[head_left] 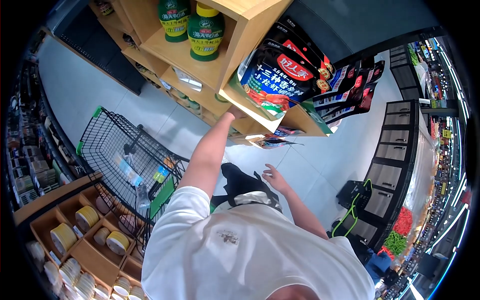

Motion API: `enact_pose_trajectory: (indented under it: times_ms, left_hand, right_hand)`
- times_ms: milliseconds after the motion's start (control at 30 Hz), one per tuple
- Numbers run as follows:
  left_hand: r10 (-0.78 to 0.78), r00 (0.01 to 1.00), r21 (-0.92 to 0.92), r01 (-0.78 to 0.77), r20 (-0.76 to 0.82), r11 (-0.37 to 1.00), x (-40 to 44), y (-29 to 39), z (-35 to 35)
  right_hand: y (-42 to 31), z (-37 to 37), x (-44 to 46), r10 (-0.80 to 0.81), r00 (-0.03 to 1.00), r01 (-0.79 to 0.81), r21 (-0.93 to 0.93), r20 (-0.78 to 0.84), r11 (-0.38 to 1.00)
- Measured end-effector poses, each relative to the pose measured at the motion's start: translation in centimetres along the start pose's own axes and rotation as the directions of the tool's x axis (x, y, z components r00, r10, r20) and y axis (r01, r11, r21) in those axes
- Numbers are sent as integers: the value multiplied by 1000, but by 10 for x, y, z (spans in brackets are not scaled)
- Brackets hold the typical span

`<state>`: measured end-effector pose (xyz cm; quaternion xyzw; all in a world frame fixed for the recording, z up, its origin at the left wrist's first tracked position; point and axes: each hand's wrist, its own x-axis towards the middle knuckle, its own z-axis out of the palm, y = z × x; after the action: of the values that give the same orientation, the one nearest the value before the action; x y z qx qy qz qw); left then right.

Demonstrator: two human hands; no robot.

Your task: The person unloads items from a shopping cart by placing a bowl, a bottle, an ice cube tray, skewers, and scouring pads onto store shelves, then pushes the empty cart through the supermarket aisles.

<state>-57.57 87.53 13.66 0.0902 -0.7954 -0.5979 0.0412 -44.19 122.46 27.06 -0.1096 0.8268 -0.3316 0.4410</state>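
My left hand [236, 112] reaches up to the edge of a wooden shelf unit [252, 25], just below the black and red seasoning packets [280, 75]. Its fingers are hidden at the shelf. My right hand [271, 176] hangs over the floor beside my body, with its fingers apart and nothing in it. Two green bottles with yellow labels [205, 34] stand on an upper compartment of the shelf. More dark packets [350, 87] hang at the unit's right side.
A black wire shopping cart [112, 150] with a few packaged items stands at the left. Bowls sit in wooden compartments [95, 245] at the lower left. Dark cabinets [387, 175] and produce line the right, near a green-handled basket [352, 205].
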Motion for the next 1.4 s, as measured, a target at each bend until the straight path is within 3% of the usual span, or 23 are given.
enact_pose_trajectory:
  times_ms: [67, 100, 200, 333, 400, 433, 467, 500, 600, 633, 667, 733, 800, 867, 900, 933, 1000, 1033, 1067, 1133, 1167, 1267, 1400]
  left_hand:
    - [22, 995, 53, -17, -93, 998, -3, 0, 2]
    - [14, 998, 132, -6, -58, 991, 2, -19, 3]
    - [-21, 949, -28, 13, -314, 1000, -50, -38, -12]
    - [-141, 959, -305, 61, -246, 950, -178, -17, -79]
    - [-94, 917, -153, 37, -387, 988, -254, -52, -107]
    - [-190, 873, -202, 107, -449, 973, -302, -26, -128]
    - [-70, 802, -13, 77, -593, 997, -348, -65, -139]
    - [-281, 735, -231, 172, -617, 958, -395, -33, -158]
    - [-481, 376, -332, 396, -792, 856, -537, 3, -183]
    - [-318, 284, -131, 525, -904, 841, -596, -35, -185]
    - [-349, 120, -174, 692, -929, 700, -632, -16, -180]
    - [-246, 93, -52, 850, -965, 524, -733, -60, -170]
    - [-309, 49, -83, 914, -950, 398, -761, -17, -136]
    - [-514, 157, 80, 982, -843, 169, -799, -31, -115]
    - [-169, 377, 368, 926, -911, 85, -835, -76, -89]
    - [-165, 218, 198, 972, -962, 130, -819, -48, -82]
    - [-258, 86, 45, 986, -962, 161, -805, -18, -89]
    - [-307, 49, -4, 986, -950, 169, -804, -16, -94]
    - [-295, 55, -3, 981, -954, 192, -814, -29, -96]
    - [-439, -36, -143, 967, -898, 213, -818, -24, -107]
    - [-494, -92, -185, 972, -864, 143, -820, -23, -111]
    - [-548, -125, -241, 959, -827, 146, -816, 1, -127]
    - [-532, -220, -365, 912, -818, 185, -832, -11, -134]
  right_hand:
    - [-3, 1, 2, -34, 999, 34, -19, 9, 999]
    - [-7, 2, 1, -47, 999, 47, -18, 13, 999]
    - [-8, 10, 6, -87, 995, 88, -14, 41, 996]
    - [-17, 28, 18, -154, 985, 162, -93, 83, 982]
    - [-31, 38, 23, -159, 975, 178, -120, 153, 977]
    - [-38, 45, 27, -176, 967, 203, -136, 186, 970]
    - [-42, 52, 31, -191, 957, 226, -149, 218, 963]
    - [-43, 62, 39, -233, 941, 276, -161, 243, 947]
    - [-69, 92, 52, -308, 873, 414, -243, 378, 877]
    - [-72, 106, 60, -322, 847, 443, -228, 424, 867]
    - [-76, 122, 67, -334, 817, 472, -211, 470, 856]
    - [-94, 152, 71, -325, 746, 515, -192, 582, 836]
    - [-99, 190, 84, -326, 669, 561, -166, 668, 811]
    - [-137, 209, 46, -129, 744, 336, -200, 655, 921]
    - [-150, 218, 31, -21, 762, 214, -222, 647, 951]
    - [-139, 234, 41, -72, 724, 346, -271, 687, 898]
    - [-84, 285, 73, -226, 699, 515, -258, 679, 818]
    - [-107, 284, 50, -96, 783, 435, -430, 614, 791]
    - [-110, 287, 44, -124, 797, 443, -433, 591, 785]
    - [-97, 303, 53, -173, 853, 429, -471, 493, 771]
    - [-102, 304, 51, -129, 876, 358, -449, 464, 819]
    - [-115, 309, 42, -72, 891, 270, -394, 449, 879]
    - [-122, 318, 37, -110, 895, 290, -376, 433, 880]
